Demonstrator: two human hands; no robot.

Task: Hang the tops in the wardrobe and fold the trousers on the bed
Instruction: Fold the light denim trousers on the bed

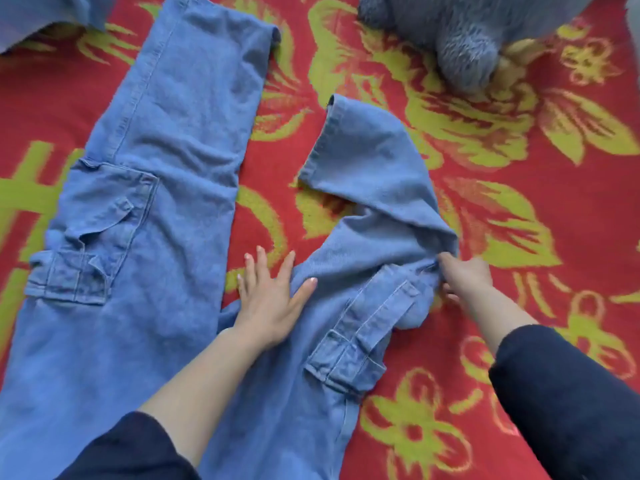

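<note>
We see blue denim trousers (156, 237) spread on the bed (519, 209), which is covered by a red blanket with yellow-green flowers. The waist end lies toward the near side of the bed and the legs run toward the far side.

The straight leg (194, 116), on the left, lies flat at full length, its hem pointing to the far side, with a cargo pocket (93, 233) on its outer part. The folded leg (367, 161), on the right, is doubled back at a bend, so its hem sits partway up, tilted toward the middle of the bed. A second pocket (360, 337) shows just below that bend.

Our left hand (270, 299) lies flat on the inner edge of the folded leg, near the crotch, fingers spread and straight, its grip released. Our right hand (465, 275) is at the outer edge of the same leg, its grip pinching the bunched denim at the bend. Both arms wear dark sleeves (571, 403) pushed up the forearm.

A grey plush toy (464, 39) rests toward the far right corner of the bed, apart from the trousers. Another blue cloth (41, 15) lies at the far left corner.
</note>
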